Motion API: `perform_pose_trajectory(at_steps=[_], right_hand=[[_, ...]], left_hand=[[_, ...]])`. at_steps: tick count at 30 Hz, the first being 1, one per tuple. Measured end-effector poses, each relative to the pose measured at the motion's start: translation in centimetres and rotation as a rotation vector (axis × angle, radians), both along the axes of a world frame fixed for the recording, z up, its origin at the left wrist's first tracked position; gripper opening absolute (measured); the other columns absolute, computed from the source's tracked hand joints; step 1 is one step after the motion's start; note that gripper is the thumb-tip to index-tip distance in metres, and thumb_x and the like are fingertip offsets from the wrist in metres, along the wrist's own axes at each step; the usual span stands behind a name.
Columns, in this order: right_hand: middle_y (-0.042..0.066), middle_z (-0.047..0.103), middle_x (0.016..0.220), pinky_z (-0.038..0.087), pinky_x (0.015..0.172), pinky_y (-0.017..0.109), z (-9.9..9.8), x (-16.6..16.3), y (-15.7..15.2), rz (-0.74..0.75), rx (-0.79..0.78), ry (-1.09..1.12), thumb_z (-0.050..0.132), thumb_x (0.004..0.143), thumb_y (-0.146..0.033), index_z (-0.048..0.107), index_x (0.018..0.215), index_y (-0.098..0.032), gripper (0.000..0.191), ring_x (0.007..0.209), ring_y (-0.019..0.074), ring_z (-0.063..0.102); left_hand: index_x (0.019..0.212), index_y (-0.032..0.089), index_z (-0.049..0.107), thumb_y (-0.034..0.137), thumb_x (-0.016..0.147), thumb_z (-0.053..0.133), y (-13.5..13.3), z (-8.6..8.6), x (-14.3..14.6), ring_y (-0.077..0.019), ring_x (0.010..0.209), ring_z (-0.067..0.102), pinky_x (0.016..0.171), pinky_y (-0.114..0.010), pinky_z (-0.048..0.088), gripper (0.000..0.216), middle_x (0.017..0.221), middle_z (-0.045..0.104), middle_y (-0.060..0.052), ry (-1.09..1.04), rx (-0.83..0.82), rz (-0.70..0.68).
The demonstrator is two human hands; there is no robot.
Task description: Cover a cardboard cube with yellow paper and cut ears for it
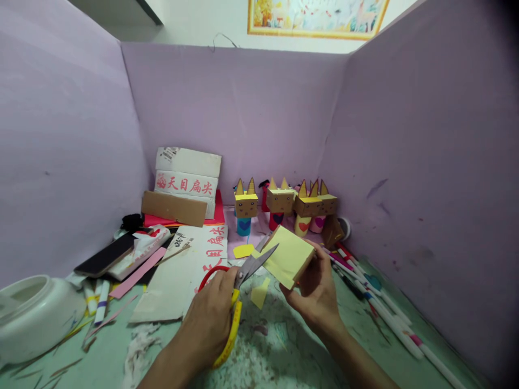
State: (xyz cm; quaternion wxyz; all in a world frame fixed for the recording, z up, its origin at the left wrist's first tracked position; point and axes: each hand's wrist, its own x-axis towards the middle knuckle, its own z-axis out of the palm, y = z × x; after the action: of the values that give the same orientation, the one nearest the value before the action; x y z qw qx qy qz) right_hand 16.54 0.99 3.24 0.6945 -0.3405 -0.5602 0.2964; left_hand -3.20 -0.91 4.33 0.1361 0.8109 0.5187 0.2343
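Observation:
My left hand (213, 319) is wrapped round scissors (252, 268) with one red and one yellow handle. Their blades are spread, and the tips reach the left edge of a small box (288, 258). Yellow paper covers the face of this box that shows; its side is brown cardboard. My right hand (318, 294) grips the box from the right, thumb below and fingers behind, partly hidden. Beneath the blades, a cut scrap of yellow paper (260, 293) lies on the table. Another yellow piece (244, 251) rests farther back.
Cardboard figures with pointed ears (246, 206) stand along the back wall. Printed cardboard (178, 275) and a pink strip (138, 274) lie at left, beside a white pot (38, 319). Several marker pens (389, 310) line the right wall. A crumpled tissue (140, 346) sits near the front.

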Motion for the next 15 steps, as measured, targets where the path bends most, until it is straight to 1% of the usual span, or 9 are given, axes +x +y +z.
perform_pose_trajectory(at_steps=[3,9,12,15], right_hand=[[0.008,0.051,0.118,0.047,0.087,0.038,-0.22,0.01,0.01,0.005,-0.018,0.012,0.067,0.058,-0.007,0.038,0.119,-0.029,0.071,0.109,0.0252,0.052],[0.009,0.051,0.119,0.049,0.083,0.038,-0.64,0.08,0.03,0.0,-0.062,-0.006,0.067,0.059,-0.012,0.035,0.121,-0.029,0.072,0.109,0.0272,0.053],[0.008,0.05,0.119,0.048,0.084,0.038,-0.65,0.03,0.03,-0.01,-0.053,-0.002,0.067,0.059,-0.012,0.036,0.121,-0.029,0.072,0.109,0.0272,0.052],[0.008,0.05,0.119,0.046,0.087,0.039,-0.57,-0.04,0.0,0.001,-0.05,0.012,0.067,0.059,-0.01,0.036,0.12,-0.029,0.071,0.11,0.0265,0.051]], left_hand=[[0.129,0.017,0.035,0.014,0.082,0.033,0.02,0.06,-0.02,-0.0302,0.097,0.053,0.08,-0.042,0.043,0.046,0.11,0.053,-0.016,0.088,0.032,0.026],[0.129,0.018,0.035,0.011,0.08,0.033,0.18,0.08,-0.06,-0.0282,0.092,0.055,0.076,-0.038,0.044,0.049,0.105,0.054,-0.014,0.222,0.052,0.085],[0.13,0.016,0.036,0.009,0.08,0.032,0.26,0.08,-0.04,-0.029,0.092,0.056,0.076,-0.039,0.044,0.051,0.105,0.055,-0.016,0.242,0.049,0.092],[0.129,0.015,0.039,0.009,0.079,0.033,0.3,0.05,-0.06,-0.031,0.091,0.056,0.075,-0.041,0.045,0.05,0.105,0.056,-0.017,0.186,0.04,0.075]])
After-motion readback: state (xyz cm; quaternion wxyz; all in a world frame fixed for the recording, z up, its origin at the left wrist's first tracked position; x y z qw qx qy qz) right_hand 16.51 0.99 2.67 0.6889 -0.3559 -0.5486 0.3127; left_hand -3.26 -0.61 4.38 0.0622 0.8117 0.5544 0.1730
